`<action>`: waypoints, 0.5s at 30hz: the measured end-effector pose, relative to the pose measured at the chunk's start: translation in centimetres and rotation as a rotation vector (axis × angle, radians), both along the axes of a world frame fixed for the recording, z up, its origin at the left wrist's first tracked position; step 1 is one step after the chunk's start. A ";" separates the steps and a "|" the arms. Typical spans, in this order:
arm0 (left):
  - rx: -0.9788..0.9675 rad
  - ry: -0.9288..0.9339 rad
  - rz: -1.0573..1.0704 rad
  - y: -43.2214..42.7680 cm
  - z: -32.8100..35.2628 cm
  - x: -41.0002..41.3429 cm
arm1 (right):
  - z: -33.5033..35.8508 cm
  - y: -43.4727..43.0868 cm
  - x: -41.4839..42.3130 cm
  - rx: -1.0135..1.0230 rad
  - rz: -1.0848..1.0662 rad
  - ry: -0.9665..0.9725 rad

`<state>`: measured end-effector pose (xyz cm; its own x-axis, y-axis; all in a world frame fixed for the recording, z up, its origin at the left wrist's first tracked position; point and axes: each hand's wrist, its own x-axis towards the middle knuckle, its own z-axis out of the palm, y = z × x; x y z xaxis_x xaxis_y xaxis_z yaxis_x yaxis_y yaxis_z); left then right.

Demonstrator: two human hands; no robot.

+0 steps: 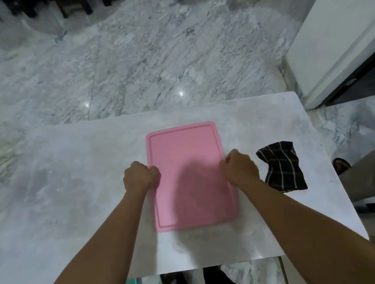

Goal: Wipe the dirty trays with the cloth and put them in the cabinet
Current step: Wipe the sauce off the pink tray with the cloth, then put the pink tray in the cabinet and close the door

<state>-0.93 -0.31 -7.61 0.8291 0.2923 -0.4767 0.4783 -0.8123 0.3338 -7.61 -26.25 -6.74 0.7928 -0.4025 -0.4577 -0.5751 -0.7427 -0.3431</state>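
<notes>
- Left hand [141, 178] and right hand [241, 170], fingers curled, grip the pink tray's [188, 164] long edges; a loose hold could drop it.
- The cloth [281, 167] lies unused nearby, so dirt might get missed.

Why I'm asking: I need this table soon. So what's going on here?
A person is handling a pink tray on the marble table. The left hand grips its left long edge and the right hand its right one. The near end is blurred, so I cannot tell whether the tray lies flat or is just lifting. The dark checked cloth lies crumpled on the table to the right of the tray, and neither hand touches it.
</notes>
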 end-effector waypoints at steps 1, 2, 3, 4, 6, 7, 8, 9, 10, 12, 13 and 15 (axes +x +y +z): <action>-0.026 -0.002 -0.011 -0.1 0.2 0.0 | 0.1 0.6 0.4 0.058 -0.080 0.025; -0.051 0.001 -0.020 0.1 0.4 -0.1 | 0.4 1.1 0.6 0.098 -0.140 0.040; -0.080 0.003 -0.024 0.2 0.7 -0.1 | 0.6 1.4 0.7 0.122 -0.188 0.047; -0.114 -0.003 -0.015 0.3 1.0 -0.1 | 0.8 1.5 0.8 0.136 -0.230 0.042; -0.193 -0.039 -0.007 0.6 2.4 0.3 | 2.1 1.4 0.8 0.150 -0.285 0.004; -0.235 -0.057 -0.019 0.7 3.3 0.6 | 3.1 1.2 0.8 0.145 -0.302 -0.016; -0.278 -0.068 -0.045 0.6 4.5 0.9 | 4.2 1.0 0.5 0.132 -0.322 -0.035; -0.325 -0.071 -0.068 0.6 5.6 1.1 | 5.2 0.8 0.1 0.118 -0.332 -0.054; -0.372 -0.083 -0.093 0.3 6.8 1.4 | 6.3 0.5 -0.4 0.102 -0.341 -0.076; -0.440 -0.109 -0.139 -0.5 9.0 2.0 | 8.2 -0.1 -1.7 0.091 -0.359 -0.114; -0.466 -0.119 -0.164 -1.0 10.1 2.1 | 9.0 -0.4 -2.7 0.090 -0.375 -0.139; -0.526 -0.120 -0.273 -2.5 12.9 1.5 | 10.8 -1.3 -5.9 0.100 -0.453 -0.211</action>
